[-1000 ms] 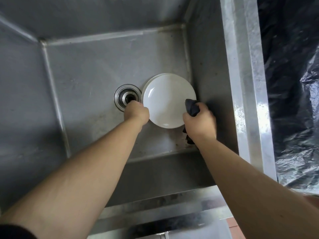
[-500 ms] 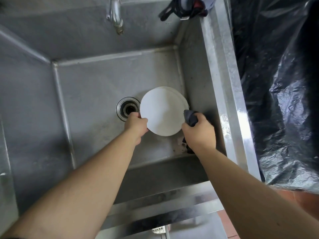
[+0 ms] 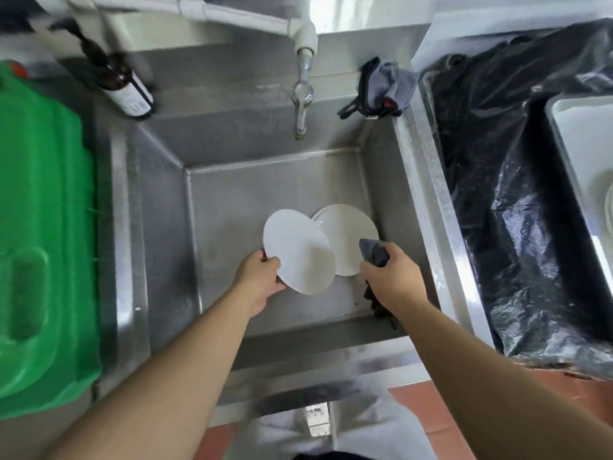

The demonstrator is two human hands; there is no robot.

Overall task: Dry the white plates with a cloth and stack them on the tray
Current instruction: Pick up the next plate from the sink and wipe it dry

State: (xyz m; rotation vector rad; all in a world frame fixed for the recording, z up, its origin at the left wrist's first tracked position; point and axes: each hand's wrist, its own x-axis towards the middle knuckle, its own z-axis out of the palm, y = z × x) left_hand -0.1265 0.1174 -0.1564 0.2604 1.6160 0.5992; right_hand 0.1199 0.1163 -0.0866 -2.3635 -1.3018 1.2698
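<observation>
Lifting stage, drying not begun. Left hand (image 3: 262, 277) grips tilted white plate (image 3: 298, 255) over sink (image 3: 232, 194); right hand (image 3: 389, 273) clutches grey cloth (image 3: 373, 254). Further plates (image 3: 351, 237) lie on sink floor. Tray (image 3: 577, 134) sits right on counter, apparently holding something white at edge.

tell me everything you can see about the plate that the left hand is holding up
The lifted plate is round, plain white and smooth, ceramic by its look, with no pattern showing. It is tilted steeply, raised off the bottom of the steel sink. The left hand grips its lower left rim. In the picture it overlaps the left edge of the white plates left in the sink; whether they touch cannot be told. The right hand, holding a dark cloth, is near but not on it.
</observation>
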